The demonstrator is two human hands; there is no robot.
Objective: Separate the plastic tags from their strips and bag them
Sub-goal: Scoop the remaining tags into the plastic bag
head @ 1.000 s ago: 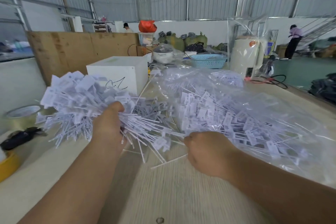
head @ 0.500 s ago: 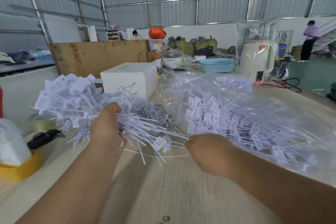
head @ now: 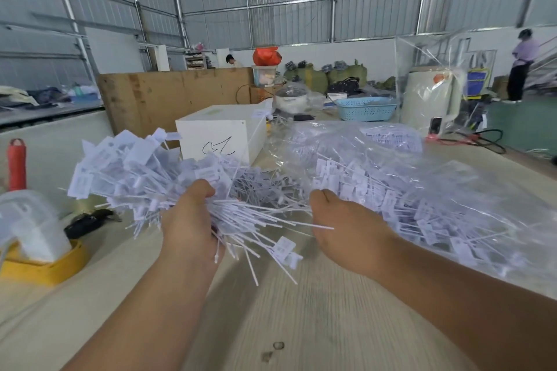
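My left hand (head: 188,221) grips a thick bundle of white plastic tags (head: 141,172) by their thin stems, the flat tag heads fanning out to the left above the table. My right hand (head: 346,224) is curled at the mouth of a large clear plastic bag (head: 446,190) that lies on the table to the right and holds many loose white tags. Whether the right hand pinches the bag's edge or tag stems is hidden behind its knuckles. Several stems stick out between the two hands.
A white box (head: 221,135) stands behind the bundle. At the left edge sit a yellow tape dispenser (head: 45,268), a black tool (head: 89,221) and a red handle (head: 16,164). A blue basket (head: 366,108) and a wrapped white appliance (head: 428,102) stand farther back on the wooden table (head: 316,310).
The view has shifted so the yellow dispenser and red handle show at the left. Both hands keep their grips on the bundle and at the bag mouth, slightly farther apart.
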